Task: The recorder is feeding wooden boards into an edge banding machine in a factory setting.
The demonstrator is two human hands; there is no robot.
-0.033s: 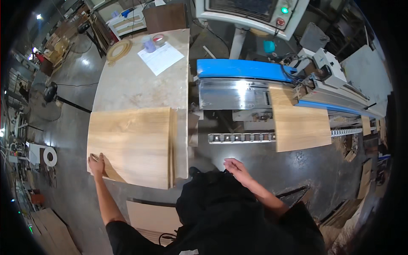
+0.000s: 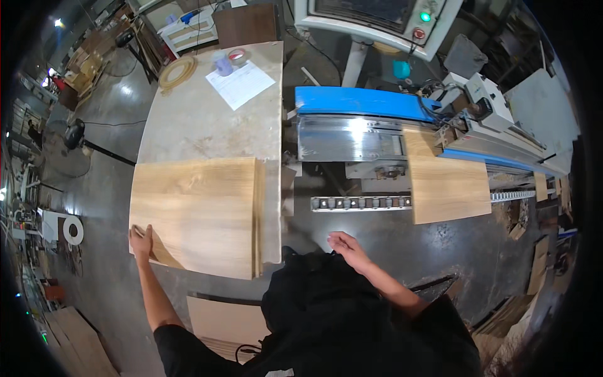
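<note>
Wood panel (image 2: 198,210) under left hand (image 2: 142,241)

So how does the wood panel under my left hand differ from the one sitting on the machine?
The panel on the table looks larger and lies on a stack of similar sheets on the pale worktable; the panel on the machine looks smaller and rests singly, reaching over the machine's rail. The left hand touches the table panel's near left corner; no hand touches the machine panel, and the right hand hangs apart. Both are flat, light, wood-grained rectangles.
</note>
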